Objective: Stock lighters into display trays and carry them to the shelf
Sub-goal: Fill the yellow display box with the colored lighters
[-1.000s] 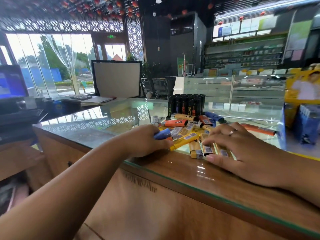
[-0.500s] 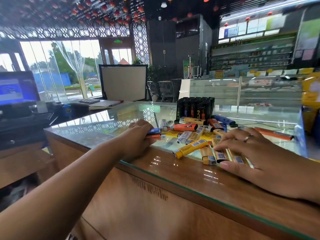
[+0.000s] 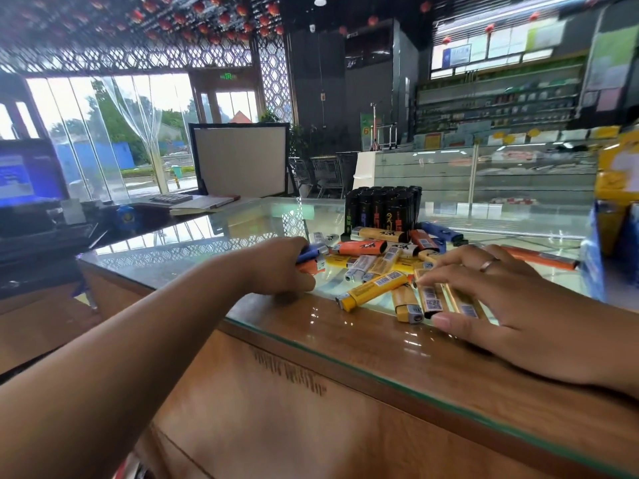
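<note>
While both hands rested on it, the glass-topped wooden counter (image 3: 345, 347) carried all the stock. The left hand (image 3: 276, 267) lay with its fingers curled round a blue lighter (image 3: 311, 252) and an orange lighter (image 3: 313, 267), whose heads protruded from the fist toward the right hand. The right hand (image 3: 501, 302) lay flat, fingers spread and nearly straight, grasping nothing; its fingertips pressed down on two gold-coloured lighters (image 3: 430, 299) lying side by side. Beyond the gap between the two hands stood a block of black lighters (image 3: 383, 207), upright and tightly packed; whether a tray held them could not be determined. The loose pile of lighters (image 3: 377, 261) lay between the hands, just before the black block, in orange, yellow, blue and white, crossing one another. A yellow lighter (image 3: 371, 290) lay at the near edge of the pile, just beside the right fingertips, its metal head toward the person. A separate orange lighter (image 3: 539, 258) lay beyond the right hand, apart from the pile. A ring (image 3: 488, 264) sat on one right-hand finger.
</note>
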`<action>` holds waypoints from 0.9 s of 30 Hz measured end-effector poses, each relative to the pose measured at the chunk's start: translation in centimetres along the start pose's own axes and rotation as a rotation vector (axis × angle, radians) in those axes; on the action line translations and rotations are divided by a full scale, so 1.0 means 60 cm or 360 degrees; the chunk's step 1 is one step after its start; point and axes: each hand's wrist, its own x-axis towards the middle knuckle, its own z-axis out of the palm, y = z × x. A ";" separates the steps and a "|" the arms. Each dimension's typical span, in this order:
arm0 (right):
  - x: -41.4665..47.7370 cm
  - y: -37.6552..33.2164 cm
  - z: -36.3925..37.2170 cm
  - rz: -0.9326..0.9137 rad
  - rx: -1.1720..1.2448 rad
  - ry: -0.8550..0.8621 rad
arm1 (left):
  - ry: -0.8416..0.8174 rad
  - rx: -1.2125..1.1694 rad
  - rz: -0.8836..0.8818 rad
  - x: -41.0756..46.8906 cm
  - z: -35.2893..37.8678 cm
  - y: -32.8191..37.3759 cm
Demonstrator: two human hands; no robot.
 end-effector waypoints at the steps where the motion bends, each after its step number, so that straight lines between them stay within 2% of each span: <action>1: -0.001 0.001 0.000 0.0003 0.0007 0.0000 | 0.0070 0.0004 0.0013 -0.002 0.001 0.005; 4: -0.002 0.004 -0.003 0.0014 0.0010 0.0030 | 0.0271 -0.0095 0.0079 -0.010 0.005 0.021; 8: -0.002 0.006 -0.008 0.0080 0.0083 0.0121 | 0.0539 -0.0502 0.0215 -0.025 -0.004 0.073; 11: 0.004 -0.009 -0.031 0.0237 0.0485 0.0377 | 0.0541 -0.0760 0.0306 -0.033 -0.015 0.133; 14: 0.012 -0.019 -0.061 0.0390 0.0796 0.0604 | 0.0560 -0.0837 0.0415 -0.032 -0.015 0.195; 27: -0.060 0.071 -0.167 0.0634 0.0527 0.0738 | 0.0595 -0.1067 0.0617 0.040 -0.023 0.383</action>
